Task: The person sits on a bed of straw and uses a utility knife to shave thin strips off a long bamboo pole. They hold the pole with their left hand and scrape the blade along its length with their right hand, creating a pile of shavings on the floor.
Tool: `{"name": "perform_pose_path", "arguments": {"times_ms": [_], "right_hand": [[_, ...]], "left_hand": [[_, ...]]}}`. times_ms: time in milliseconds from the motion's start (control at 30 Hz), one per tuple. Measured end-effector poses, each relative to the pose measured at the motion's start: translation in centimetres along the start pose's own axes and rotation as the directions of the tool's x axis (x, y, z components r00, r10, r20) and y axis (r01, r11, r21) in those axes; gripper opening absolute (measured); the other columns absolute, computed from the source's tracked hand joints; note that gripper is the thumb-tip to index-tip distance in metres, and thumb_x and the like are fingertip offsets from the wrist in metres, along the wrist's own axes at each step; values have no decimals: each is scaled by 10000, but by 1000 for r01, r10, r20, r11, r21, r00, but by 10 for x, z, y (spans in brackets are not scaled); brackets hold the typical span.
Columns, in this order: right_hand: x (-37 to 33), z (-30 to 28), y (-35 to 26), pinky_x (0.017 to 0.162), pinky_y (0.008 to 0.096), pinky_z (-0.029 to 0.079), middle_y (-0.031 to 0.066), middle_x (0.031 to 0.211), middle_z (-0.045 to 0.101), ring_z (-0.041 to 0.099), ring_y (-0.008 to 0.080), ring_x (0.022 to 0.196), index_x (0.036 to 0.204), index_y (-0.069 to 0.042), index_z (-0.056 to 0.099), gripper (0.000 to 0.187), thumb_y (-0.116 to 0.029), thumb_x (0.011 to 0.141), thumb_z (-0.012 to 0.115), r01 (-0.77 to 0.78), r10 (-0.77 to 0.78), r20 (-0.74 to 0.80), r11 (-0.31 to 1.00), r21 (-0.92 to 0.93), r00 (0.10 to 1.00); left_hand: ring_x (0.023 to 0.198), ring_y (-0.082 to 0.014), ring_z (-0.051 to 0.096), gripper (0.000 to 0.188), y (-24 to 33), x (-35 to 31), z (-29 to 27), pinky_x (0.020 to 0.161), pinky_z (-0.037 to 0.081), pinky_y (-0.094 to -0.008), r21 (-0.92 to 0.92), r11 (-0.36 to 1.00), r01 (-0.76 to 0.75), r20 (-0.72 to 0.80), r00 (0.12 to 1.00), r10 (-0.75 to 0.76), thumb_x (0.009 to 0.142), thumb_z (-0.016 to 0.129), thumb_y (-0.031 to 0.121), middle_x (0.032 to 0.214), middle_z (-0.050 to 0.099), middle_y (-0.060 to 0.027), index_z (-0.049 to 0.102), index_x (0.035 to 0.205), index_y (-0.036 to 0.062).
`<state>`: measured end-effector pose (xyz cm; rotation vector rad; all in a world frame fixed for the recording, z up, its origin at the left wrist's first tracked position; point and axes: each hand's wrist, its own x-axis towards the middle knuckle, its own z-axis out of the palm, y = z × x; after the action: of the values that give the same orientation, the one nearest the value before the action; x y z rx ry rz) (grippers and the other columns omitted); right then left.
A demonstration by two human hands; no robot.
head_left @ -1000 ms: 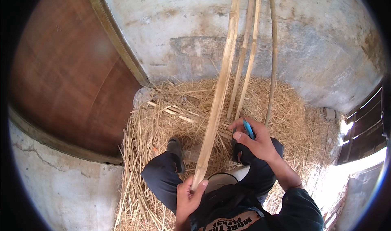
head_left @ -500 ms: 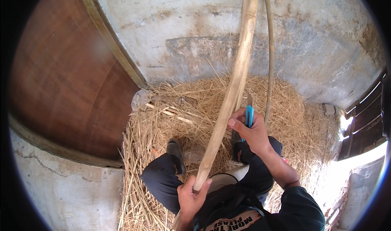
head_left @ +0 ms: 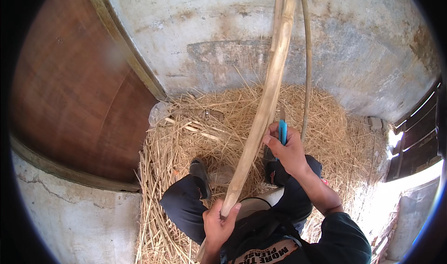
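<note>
Bamboo strip point(head_left: 260, 125) slants toward one o'clock, left grip point(head_left: 219, 226) clasping its lower end, right grip point(head_left: 291, 150) grasping a blue knife point(head_left: 282, 130).

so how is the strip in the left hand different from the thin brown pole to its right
The wooden strip is broad and pale; the brown pole is narrower and darker.
The strip slants across the picture, while the pole stands closer to upright.
The strip's lower end is gripped by the left hand; neither hand holds the pole.
Both are long.
</note>
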<state>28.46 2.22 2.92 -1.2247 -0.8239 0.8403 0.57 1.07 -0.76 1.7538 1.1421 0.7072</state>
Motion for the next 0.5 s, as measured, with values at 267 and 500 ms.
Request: {"name": "perform_pose_path", "arguments": {"times_ms": [267,500], "right_hand": [[-3,-1,-2,591,208,387,-9,872,624,504,27,681,1104,-19,628,99,-106,1061,651,27,-32,63,996,80,998],[-11,-22,-7,552,230,389,67,956,572,467,70,603,1285,-40,475,214,-210,1155,468,118,-180,284,968,222,942]], "left_hand": [[514,-11,364,264,2,3,-5,473,283,-238,-80,996,-42,70,996,47,1003,775,125,600,483,51,598,839,20],[532,-25,436,205,-12,1,-24,476,324,-240,-432,863,262,398,914,-78,1103,656,214,658,493,60,684,1086,11]]}}
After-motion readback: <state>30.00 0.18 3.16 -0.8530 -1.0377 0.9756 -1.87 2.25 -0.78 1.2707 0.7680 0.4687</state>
